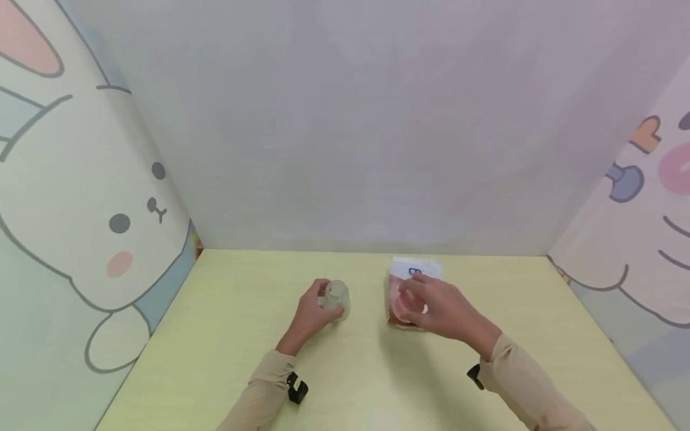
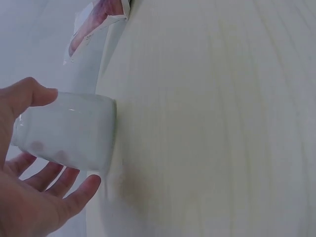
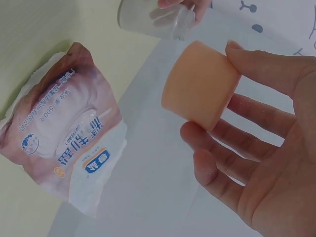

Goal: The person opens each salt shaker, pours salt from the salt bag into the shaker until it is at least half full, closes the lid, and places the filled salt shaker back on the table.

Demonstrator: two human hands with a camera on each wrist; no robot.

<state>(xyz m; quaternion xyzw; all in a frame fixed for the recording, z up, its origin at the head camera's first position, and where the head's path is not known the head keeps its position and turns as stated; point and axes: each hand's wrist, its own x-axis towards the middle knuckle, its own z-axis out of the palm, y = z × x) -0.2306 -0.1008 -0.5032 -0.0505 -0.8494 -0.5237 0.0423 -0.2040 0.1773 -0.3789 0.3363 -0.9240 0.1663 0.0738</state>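
Note:
My left hand (image 1: 311, 312) grips a clear glass jar (image 1: 338, 293), thumb on one side and fingers round the other. In the left wrist view the jar (image 2: 74, 131) stands upright with its base at the tabletop and its neck uncovered. To the right, my right hand (image 1: 444, 308) pinches a short, round orange-pink lid (image 3: 200, 84) between thumb and fingers, raised above the table. Behind the lid in the head view lies a pouch of salt (image 1: 393, 290), partly covered by the hand. Its pink and white printed front (image 3: 64, 118) shows in the right wrist view.
Pale yellow wood tabletop (image 1: 242, 281) lies under both hands. A plain grey-white wall (image 1: 345, 149) rises at the back edge. Panels with cartoon animals stand at the left (image 1: 81, 179) and right (image 1: 636, 227). Each wrist carries a black camera mount (image 1: 296, 388).

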